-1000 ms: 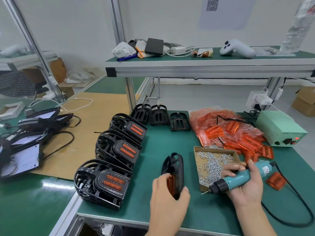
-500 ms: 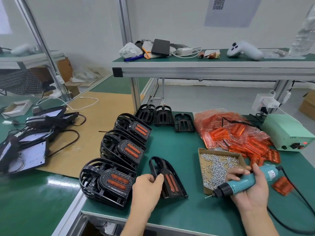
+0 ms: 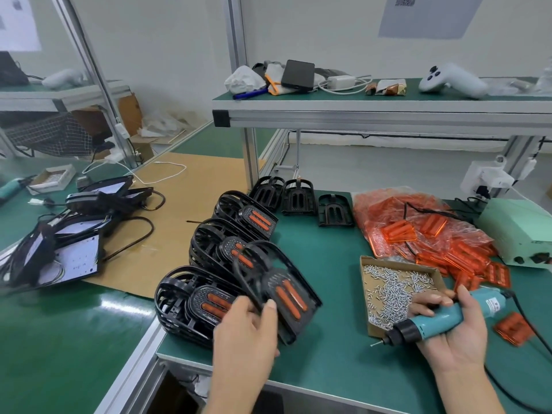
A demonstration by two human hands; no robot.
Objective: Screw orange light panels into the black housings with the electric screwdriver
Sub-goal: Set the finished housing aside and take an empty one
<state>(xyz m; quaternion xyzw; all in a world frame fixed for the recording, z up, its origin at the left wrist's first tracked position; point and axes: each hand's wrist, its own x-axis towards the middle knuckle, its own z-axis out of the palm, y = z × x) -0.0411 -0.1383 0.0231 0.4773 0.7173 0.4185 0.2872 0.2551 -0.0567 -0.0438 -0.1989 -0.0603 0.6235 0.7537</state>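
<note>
Nearest, the left hand (image 3: pixel 245 330) pinches a black housing (image 3: pixel 277 289) by its near left edge, thumb on top, holding it tilted above the green bench (image 3: pixel 328 348) in front of the finished stacks (image 3: pixel 203 303). Its long axis runs from near right to far left, the rounded loop end pointing away to the left and the orange panel (image 3: pixel 291 298) facing up. The right hand (image 3: pixel 451 333) wraps around the teal screwdriver (image 3: pixel 430 322), whose bit points left and slightly down, just off the near corner of the screw box (image 3: pixel 397 294).

Half a second ago the housing lay lower, close to the bench beside the nearest stack; now it is raised and overlaps the middle stack. The screwdriver has barely shifted.

Farther back sit the bag of orange panels (image 3: pixel 424 234), three empty housings (image 3: pixel 298 198) and the pale green power unit (image 3: pixel 519 231).
</note>
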